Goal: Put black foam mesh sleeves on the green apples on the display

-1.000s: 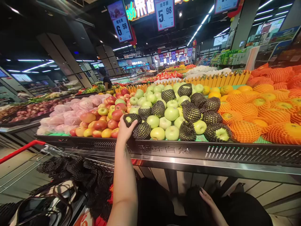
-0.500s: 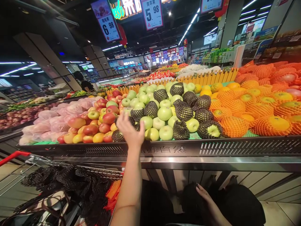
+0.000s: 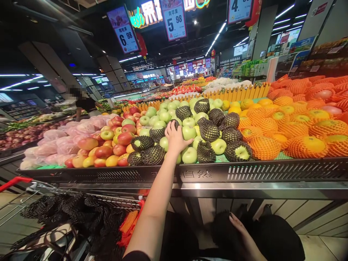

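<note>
My left hand (image 3: 176, 138) reaches over the green apples (image 3: 189, 155) in the middle of the display. Its fingers are bent over an apple in a black foam net (image 3: 175, 124), mostly hidden behind them. The thumb is spread to the right beside a bare green apple (image 3: 188, 132). I cannot see the fingers closed round any fruit. Left of the wrist lies another apple in a black net (image 3: 152, 154). My right hand (image 3: 240, 228) is low at the right against dark cloth; most of its fingers are hidden, so I cannot tell whether it holds anything.
A black slatted ledge (image 3: 195, 174) fronts the display. Red-yellow apples (image 3: 103, 150) and pink-wrapped fruit (image 3: 67, 144) lie left, orange-netted fruit (image 3: 265, 146) right. A shopping cart (image 3: 16, 181) at lower left holds black netting (image 3: 73, 214) and a bag. Another person (image 3: 84, 103) stands far left.
My left hand has moved right and down, from near the red apples onto the green ones. More netted apples show at the front where it was. My right hand has barely moved.
</note>
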A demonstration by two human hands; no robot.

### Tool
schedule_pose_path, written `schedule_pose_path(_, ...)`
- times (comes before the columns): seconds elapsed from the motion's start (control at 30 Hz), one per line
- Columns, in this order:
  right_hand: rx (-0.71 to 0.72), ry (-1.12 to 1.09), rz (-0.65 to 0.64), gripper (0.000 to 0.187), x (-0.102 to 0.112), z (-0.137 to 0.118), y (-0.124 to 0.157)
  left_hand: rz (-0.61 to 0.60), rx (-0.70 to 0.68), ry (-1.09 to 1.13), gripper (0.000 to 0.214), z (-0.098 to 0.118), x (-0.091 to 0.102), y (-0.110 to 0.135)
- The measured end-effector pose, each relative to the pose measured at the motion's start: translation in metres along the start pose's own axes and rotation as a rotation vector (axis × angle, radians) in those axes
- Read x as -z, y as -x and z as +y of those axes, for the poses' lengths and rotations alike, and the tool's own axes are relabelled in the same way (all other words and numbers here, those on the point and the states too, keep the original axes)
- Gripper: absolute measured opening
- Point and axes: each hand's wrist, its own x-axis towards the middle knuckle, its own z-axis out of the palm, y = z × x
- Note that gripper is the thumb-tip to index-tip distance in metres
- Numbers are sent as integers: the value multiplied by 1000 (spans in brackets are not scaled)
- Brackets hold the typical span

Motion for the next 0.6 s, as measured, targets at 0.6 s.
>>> schedule_pose_path(0.6,-45,-26,-58,37,-11,3,-2,-160,553,1360,71,4,51,67)
